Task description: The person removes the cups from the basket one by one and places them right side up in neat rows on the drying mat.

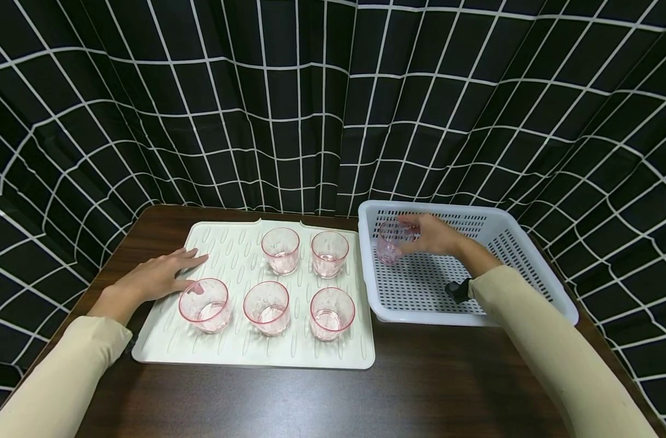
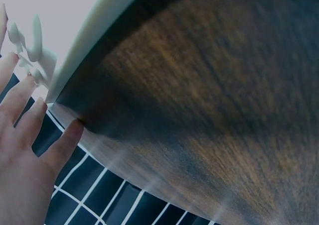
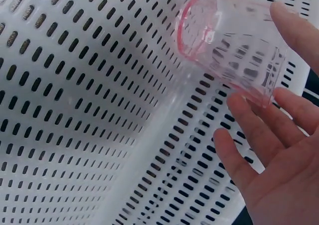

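Note:
My right hand (image 1: 433,236) reaches into the white basket (image 1: 535,267) and holds a clear pink-rimmed glass (image 1: 388,249) near its left wall. In the right wrist view, the thumb and fingers lie on opposite sides of the rim of this glass (image 3: 234,46). My left hand (image 1: 154,277), fingers spread, rests at the left edge of a white ridged tray (image 1: 239,258). Near its thumb stands one glass (image 1: 205,306) of the same kind. In the left wrist view, the fingers of the left hand (image 2: 22,140) lie straight beside the tray's edge.
Several more matching glasses stand upright on the tray, among them a back one (image 1: 280,250) and a front right one (image 1: 331,313). Tray and basket sit side by side on a dark wooden table (image 1: 420,377). A black grid-patterned curtain (image 1: 311,109) hangs behind.

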The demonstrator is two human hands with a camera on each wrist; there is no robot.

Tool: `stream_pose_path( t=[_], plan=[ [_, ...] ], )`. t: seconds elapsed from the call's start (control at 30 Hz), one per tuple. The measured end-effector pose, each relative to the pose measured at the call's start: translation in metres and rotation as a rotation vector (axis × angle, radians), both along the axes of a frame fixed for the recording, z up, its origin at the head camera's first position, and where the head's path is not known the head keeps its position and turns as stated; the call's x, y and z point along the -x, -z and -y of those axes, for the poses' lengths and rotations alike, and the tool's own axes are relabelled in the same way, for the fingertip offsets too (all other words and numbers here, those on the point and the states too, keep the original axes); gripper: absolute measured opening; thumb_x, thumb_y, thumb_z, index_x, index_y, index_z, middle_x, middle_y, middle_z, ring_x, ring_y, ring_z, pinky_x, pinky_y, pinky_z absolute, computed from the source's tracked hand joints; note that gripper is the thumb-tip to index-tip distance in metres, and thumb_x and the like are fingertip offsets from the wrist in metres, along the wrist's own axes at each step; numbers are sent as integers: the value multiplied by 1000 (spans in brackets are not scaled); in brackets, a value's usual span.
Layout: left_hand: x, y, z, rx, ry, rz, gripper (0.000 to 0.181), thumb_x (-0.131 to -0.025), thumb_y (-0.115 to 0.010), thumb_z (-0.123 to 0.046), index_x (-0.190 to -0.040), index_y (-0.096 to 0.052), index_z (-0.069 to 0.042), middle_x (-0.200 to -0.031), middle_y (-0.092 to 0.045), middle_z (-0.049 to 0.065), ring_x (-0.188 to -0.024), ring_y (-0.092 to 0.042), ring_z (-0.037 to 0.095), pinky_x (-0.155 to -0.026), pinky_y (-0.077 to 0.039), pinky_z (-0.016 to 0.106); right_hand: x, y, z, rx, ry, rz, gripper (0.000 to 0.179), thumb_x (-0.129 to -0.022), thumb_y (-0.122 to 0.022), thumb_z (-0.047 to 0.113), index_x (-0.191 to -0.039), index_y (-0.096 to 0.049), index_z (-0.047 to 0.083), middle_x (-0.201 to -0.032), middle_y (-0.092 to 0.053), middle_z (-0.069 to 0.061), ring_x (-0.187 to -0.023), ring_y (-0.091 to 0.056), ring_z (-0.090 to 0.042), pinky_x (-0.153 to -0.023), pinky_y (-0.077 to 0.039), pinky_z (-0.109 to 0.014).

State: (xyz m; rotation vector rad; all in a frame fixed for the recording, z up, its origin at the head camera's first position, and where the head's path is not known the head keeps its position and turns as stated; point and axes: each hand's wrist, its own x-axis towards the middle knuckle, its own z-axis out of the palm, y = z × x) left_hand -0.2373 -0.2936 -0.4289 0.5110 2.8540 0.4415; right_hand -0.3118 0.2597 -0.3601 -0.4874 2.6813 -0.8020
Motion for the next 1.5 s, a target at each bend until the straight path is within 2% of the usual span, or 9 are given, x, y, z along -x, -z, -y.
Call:
stream_pose_path(
  t=[0.17, 0.47, 0.7, 0.97, 1.3, 1.5],
  plan=[
    [0, 0, 0, 2, 2, -7, 80, -85, -69, -55, -147, -48, -10, -153, -37, 26, -142, -25, 52, -103, -26, 76, -1, -2, 0, 12, 16, -11, 86, -80, -85, 17, -149, -38, -5, -149, -45, -25, -133, -46, -43, -109, -39, -53],
    [0, 0, 0, 4, 3, -6, 80, -85, -68, -56, -147, -48, -10, -153, -37, 27, -142, -25, 52, -103, -26, 76, 0, -17, 4, -19, 29, -90, 78, -83, -82, 21, -145, -44, -7, -143, -51, -25, -126, -52, -40, -104, -44, -53],
    [-1, -1, 1, 2, -1, -4, 79, -86, -69, -55, -148, -48, -10, -153, -37, 27, -142, -25, 52, -103, -26, 76, 1, -34, 7, -24, 85, -206, 76, -83, -83, 30, -141, -50, -7, -135, -58, -24, -117, -58, -37, -96, -51, -51],
    [-1, -1, 0, 5, -6, 2, 81, -85, -68, -56, -148, -47, -9, -153, -36, 27, -142, -25, 53, -103, -25, 76, -1, -55, 22, 104, 166, -345, 72, -82, -82, 37, -135, -57, -5, -126, -63, -22, -111, -60, -32, -92, -51, -47],
    [-2, 1, 0, 5, 6, -16, 83, -84, -67, -59, -147, -48, -9, -152, -37, 28, -142, -25, 53, -104, -25, 76, 0, -71, 59, 163, 106, -424, 69, -80, -84, 34, -134, -60, -2, -120, -66, -17, -105, -60, -28, -85, -50, -42],
    [-2, 1, 0, 6, 1, -12, 83, -84, -67, -59, -148, -48, -9, -152, -37, 28, -142, -25, 53, -104, -24, 76, -2, -81, 93, 211, 43, -441, 70, -79, -84, 32, -135, -59, -1, -118, -67, -15, -104, -61, -25, -87, -52, -40]
  ],
)
